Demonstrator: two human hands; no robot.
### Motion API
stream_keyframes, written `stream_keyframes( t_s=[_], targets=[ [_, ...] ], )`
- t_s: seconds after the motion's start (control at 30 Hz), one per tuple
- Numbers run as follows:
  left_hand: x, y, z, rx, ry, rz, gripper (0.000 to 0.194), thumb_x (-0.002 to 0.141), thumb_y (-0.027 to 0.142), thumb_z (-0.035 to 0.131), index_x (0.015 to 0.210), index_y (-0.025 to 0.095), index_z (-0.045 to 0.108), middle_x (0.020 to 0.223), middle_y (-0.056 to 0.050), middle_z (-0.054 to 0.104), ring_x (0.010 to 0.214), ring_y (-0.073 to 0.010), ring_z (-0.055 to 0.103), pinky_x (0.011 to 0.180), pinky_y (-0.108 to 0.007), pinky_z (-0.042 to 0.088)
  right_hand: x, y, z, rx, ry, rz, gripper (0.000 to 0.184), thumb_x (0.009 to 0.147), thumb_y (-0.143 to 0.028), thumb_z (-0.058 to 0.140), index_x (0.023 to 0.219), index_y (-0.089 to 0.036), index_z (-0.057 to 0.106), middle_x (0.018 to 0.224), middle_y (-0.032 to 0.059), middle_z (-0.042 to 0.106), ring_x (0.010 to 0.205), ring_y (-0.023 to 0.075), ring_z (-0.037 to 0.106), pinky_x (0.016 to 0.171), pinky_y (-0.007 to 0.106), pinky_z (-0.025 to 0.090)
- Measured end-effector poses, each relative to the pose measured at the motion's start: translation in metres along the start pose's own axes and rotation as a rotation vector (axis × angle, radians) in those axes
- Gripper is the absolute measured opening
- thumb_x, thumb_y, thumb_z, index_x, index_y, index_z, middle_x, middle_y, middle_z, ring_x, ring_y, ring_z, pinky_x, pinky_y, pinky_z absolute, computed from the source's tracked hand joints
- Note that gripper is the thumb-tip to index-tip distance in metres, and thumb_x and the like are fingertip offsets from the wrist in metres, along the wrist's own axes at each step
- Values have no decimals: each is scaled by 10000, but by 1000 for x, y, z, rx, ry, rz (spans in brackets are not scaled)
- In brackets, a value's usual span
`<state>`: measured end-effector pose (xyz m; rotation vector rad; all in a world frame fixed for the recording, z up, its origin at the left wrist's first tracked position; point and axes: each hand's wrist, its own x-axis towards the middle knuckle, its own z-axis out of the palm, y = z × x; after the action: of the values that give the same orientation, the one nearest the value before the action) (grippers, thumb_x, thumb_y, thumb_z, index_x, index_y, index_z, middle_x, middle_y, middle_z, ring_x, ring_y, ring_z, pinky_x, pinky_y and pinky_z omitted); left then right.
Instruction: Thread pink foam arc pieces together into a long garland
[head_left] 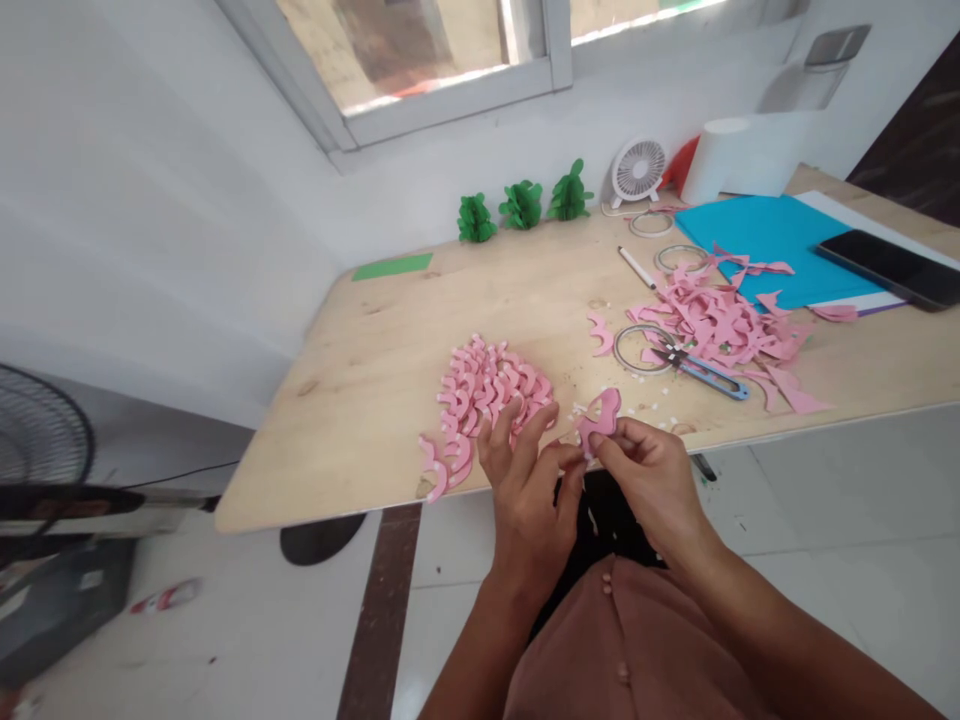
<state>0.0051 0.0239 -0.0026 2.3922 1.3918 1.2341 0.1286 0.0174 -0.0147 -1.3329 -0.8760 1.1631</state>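
Between the thumb and fingers of my right hand [656, 475] is a wavy pink paper cutout [600, 415], held just over the table's front edge. My left hand [529, 490] is at the cutout's lower left edge, thumb and index finger pinched together and the other fingers spread. Whatever is in that pinch is too small to make out. Left of the cutout lies a heap of curved pink paper pieces [465, 395] with small white patches on their ends. The left hand's raised fingers partly cover this heap.
Thread snips [709, 375] rest by a tape roll [643, 350] and pink paper scraps [709, 315] on the right. Behind are a pen [637, 268], blue sheets [757, 225], a phone [892, 265], a small fan [638, 172] and green paper shapes [521, 204]. A green strip [392, 267] lies back left.
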Motion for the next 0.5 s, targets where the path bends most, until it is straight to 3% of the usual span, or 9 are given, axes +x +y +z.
stream_keyframes(
  t_s=[0.5],
  targets=[
    [2, 2, 10, 97, 82, 61, 126, 830, 161, 539, 715, 187, 581, 1126, -85, 619, 1250, -284, 382, 1025, -575, 237, -2, 0, 1, -186, 18, -67, 227, 756, -276, 573, 558, -189, 504, 525, -29, 511, 547, 141, 519, 548, 245, 410]
  ],
)
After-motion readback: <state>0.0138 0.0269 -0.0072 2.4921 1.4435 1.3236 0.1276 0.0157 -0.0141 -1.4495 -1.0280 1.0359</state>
